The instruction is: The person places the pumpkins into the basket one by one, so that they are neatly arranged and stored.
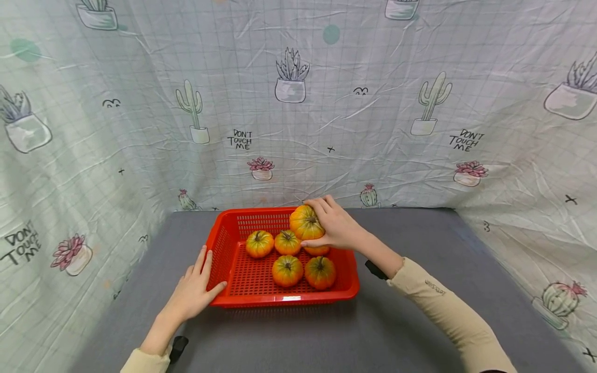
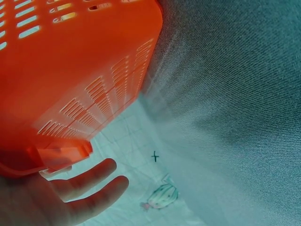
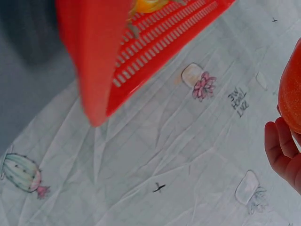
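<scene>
My right hand [image 1: 337, 225] grips a small orange-yellow pumpkin [image 1: 305, 221] and holds it over the back right of a red plastic basket [image 1: 298, 299]. In the right wrist view, the held pumpkin [image 3: 292, 96] and part of the right hand [image 3: 286, 153] show at the right edge. Several similar pumpkins [image 1: 287, 271] sit in the basket, one partly hidden beneath the held one. At the basket's left front corner, my left hand [image 1: 192, 293] touches the rim with its fingers extended. Two of those straight fingers [image 2: 96, 200] show outside the basket wall in the left wrist view.
A dark grey cloth surface [image 1: 410, 243] lies under the basket. Behind and at both sides hangs a pale sheet [image 1: 336, 119] printed with cacti and potted plants. Inside the basket, the left front part of its slotted floor is bare.
</scene>
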